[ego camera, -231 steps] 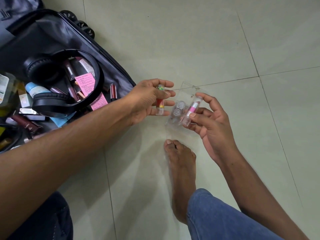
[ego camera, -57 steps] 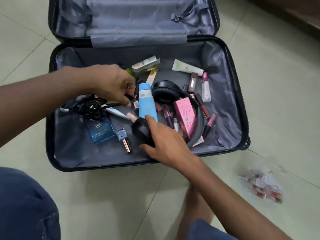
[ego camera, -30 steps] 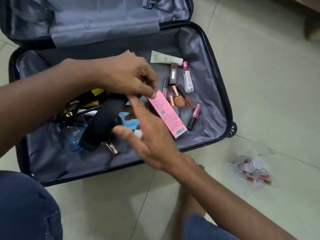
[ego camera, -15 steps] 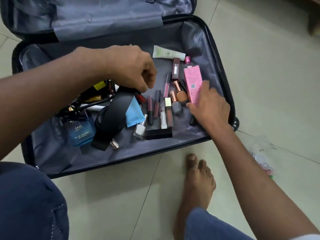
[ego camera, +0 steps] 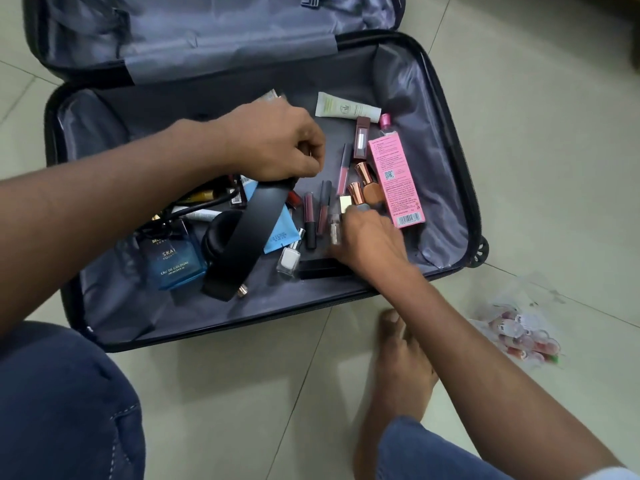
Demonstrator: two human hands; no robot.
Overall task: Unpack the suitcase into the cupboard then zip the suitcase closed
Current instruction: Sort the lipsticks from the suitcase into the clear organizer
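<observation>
The black suitcase (ego camera: 448, 109) lies open on the tiled floor, its grey-lined lid (ego camera: 207, 32) folded back. Cosmetics are scattered inside. My left hand (ego camera: 277, 143) grips the band of the black headphones (ego camera: 242, 244), which lean over a blue cologne box (ego camera: 173, 263). My right hand (ego camera: 369, 242) reaches into the row of lip gloss tubes (ego camera: 309, 218); its blurred fingers curl round a small clear tube (ego camera: 335, 227). A pink box (ego camera: 394, 181) lies flat just beyond that hand.
Also inside are a pale green tube (ego camera: 346, 107), a white nail polish bottle (ego camera: 288, 259), a flat black case (ego camera: 318, 268) and tangled cables at the left. A clear pack of small bottles (ego camera: 519, 336) lies on the floor at the right, beside my bare foot (ego camera: 398, 372).
My right hand has let go of the pink box, which now lies flat, and has moved left onto the small tubes. My left hand keeps its hold on the headphones.
</observation>
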